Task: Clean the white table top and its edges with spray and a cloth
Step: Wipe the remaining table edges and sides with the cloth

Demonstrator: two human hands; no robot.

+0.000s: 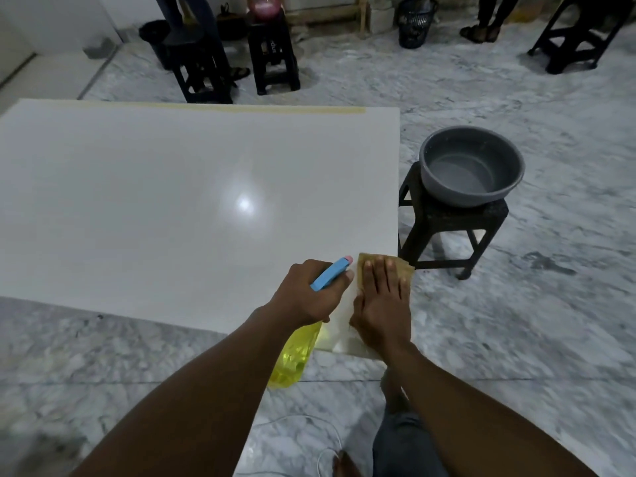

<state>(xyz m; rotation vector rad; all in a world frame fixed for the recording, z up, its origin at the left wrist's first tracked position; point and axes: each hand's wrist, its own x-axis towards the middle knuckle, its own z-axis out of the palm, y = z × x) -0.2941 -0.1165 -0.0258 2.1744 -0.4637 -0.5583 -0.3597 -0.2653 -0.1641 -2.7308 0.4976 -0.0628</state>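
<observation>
1. Down at the near right corner of the glossy white surface [192, 187], right hand [382, 304] presses flat, fingers spread, on a tan cloth [364, 261].
2. Left hand [306, 290] grips a yellow spray bottle with blue trigger head [330, 273], just beside it.

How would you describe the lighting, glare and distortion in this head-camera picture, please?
In the head view: dim, cool room light; one bright glare spot reflects off the glossy white table top; wide-angle bending curves the table edges and stretches both forearms; the left hand on the spray bottle and the right hand on the cloth look sharp, the far corners softer.
</observation>
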